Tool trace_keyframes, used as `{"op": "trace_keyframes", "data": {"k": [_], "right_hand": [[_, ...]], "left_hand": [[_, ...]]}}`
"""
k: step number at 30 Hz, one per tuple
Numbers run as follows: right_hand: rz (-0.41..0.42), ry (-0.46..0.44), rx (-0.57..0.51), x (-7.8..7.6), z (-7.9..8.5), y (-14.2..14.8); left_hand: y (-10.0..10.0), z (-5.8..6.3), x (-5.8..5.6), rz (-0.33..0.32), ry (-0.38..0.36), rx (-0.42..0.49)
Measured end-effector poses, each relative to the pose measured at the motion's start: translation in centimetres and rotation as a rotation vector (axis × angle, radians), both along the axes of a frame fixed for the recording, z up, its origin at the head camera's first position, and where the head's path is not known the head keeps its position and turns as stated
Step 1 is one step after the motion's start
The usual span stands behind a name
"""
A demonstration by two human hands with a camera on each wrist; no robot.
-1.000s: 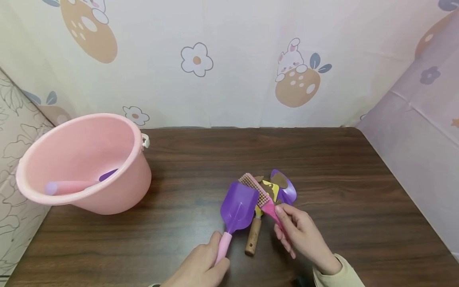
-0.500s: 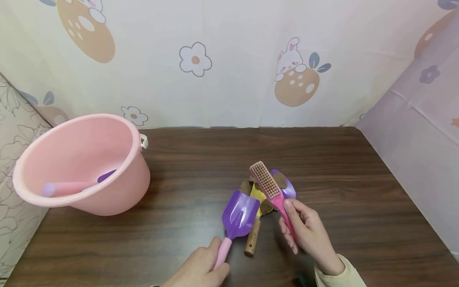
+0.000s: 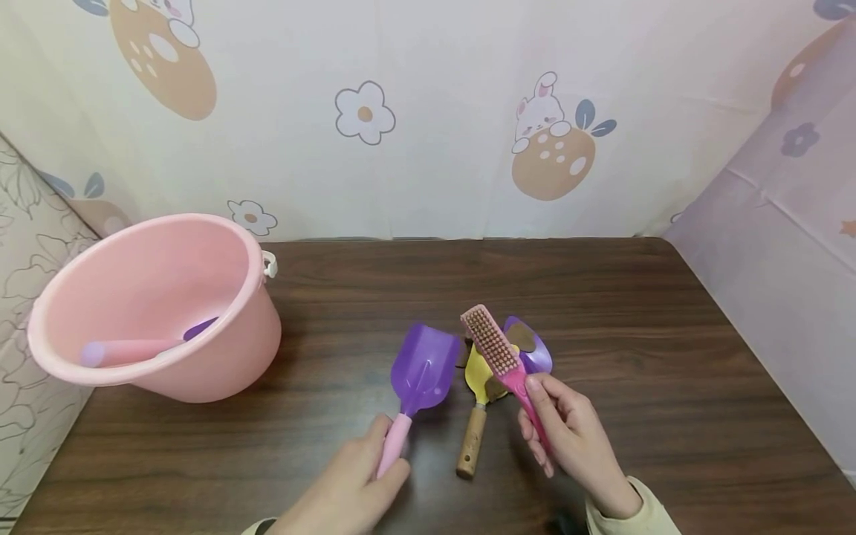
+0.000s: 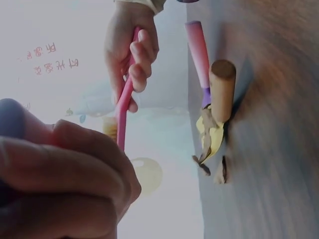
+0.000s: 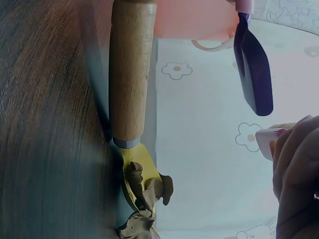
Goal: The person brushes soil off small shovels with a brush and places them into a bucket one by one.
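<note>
The left hand [image 3: 348,475] has its fingers curled round the pink handle of a purple shovel [image 3: 426,368], clamped on it, and the blade points forward, away from that hand. The right hand [image 3: 578,438] pinches the pink handle of a brush [image 3: 495,345], thumb on top. The brush sticks out ahead and to the left of the right hand, with its tan bristles facing up. Both wrist views show the shovel and the brush held in the air, apart from the table [image 3: 669,371].

Below the brush, on the table between the 2 hands, lies a yellow shovel [image 3: 478,375]. Its wooden handle [image 3: 472,442] sits between the 2 hands and its blade lies just ahead of them, partly hidden by the brush in the head view. Brown lumps [image 3: 495,388] lie on the yellow blade and around its edge. Another purple shovel [image 3: 538,360] lies ahead of the right hand, beside the yellow blade, with a brown patch [image 3: 521,336] on it. Its pink handle [image 4: 198,55] shows in the left wrist view, close to the wooden handle.

Well to the left of the left hand, and farther forward, stands a pink bucket [image 3: 267,327]. Inside it are a pink handle with a pale end [image 3: 134,349] and a purple piece [image 3: 200,327]. A cloth printed with rabbits and flowers [image 3: 435,171] hangs beyond both hands. A pale sleeve [image 3: 635,513] covers the right wrist.
</note>
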State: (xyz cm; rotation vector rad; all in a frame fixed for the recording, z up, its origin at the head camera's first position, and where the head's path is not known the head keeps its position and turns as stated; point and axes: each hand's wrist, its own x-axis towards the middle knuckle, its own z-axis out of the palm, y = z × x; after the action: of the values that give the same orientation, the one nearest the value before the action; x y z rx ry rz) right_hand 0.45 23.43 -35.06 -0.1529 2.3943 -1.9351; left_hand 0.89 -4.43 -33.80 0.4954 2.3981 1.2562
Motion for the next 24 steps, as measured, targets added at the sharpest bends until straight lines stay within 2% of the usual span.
{"op": "trace_keyframes", "data": {"k": [3,10,11,15,24], "right_hand": [[0.002,0.009,-0.006,0.0,-0.1,0.0],[0.021,0.014,-0.018,-0.1,-0.2,0.0],[0.022,0.01,-0.016,-0.1,-0.2,0.0],[0.025,0.005,-0.013,-0.1,-0.3,0.0],[0.012,-0.007,0.003,0.0,-0.4,-0.1]], "left_hand": [[-0.3,0.5,-0.1,0.038,-0.006,0.009],[-1.5,1.7,-0.4,0.115,-0.169,0.123],[-1.6,1.8,-0.5,0.132,-0.174,0.122],[-2.0,2.5,-0.7,0.193,-0.181,0.122],[-3.2,3.8,-0.7,0.305,-0.122,0.177]]}}
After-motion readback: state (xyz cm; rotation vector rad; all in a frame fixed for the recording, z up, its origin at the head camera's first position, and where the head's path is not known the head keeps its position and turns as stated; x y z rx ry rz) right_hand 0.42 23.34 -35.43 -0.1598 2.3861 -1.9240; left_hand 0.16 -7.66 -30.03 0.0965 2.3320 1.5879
